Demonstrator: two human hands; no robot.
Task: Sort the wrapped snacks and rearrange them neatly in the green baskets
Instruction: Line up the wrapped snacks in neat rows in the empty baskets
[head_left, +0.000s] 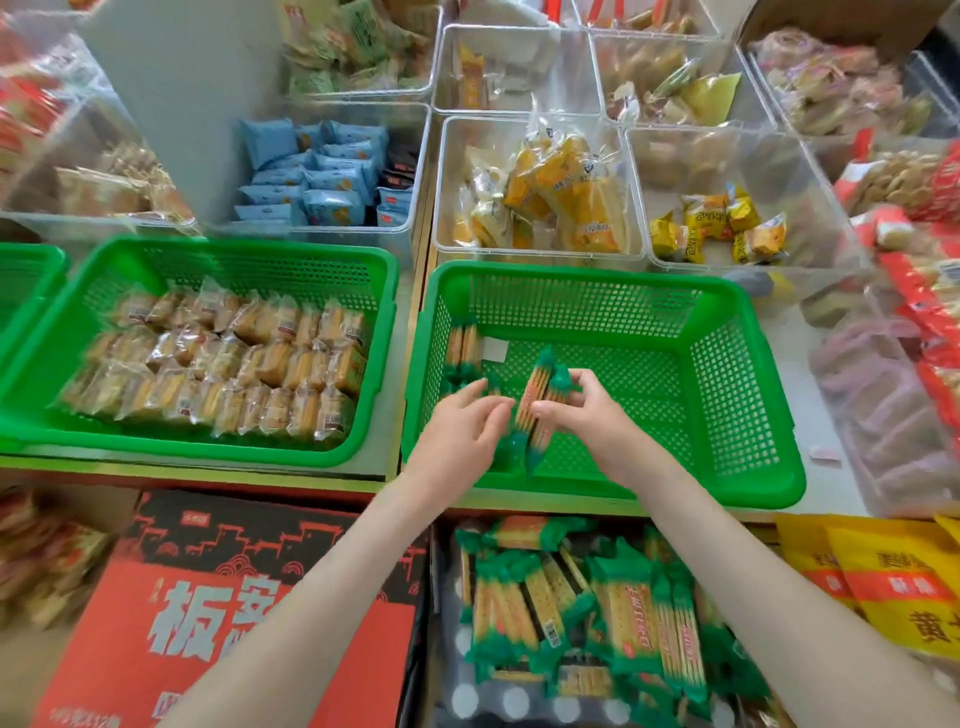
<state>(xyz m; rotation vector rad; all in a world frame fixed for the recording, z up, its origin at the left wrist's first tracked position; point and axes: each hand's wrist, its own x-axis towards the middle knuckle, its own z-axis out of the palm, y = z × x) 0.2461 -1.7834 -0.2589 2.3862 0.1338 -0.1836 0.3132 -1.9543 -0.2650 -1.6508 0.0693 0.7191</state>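
Left of the near-empty green basket, a 2nd green basket sits full of clear-wrapped cakes. Inside the near-empty one, upright packs lean at its left wall; L hand touches the green-wrapped cracker packs, grip unclear (blur), and R hand pinches them mid-basket.

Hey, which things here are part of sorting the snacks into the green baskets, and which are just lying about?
Job: held cracker packs, right green basket, left green basket, loose cracker pile.
Lying about: red carton, blue packs, clear bins.
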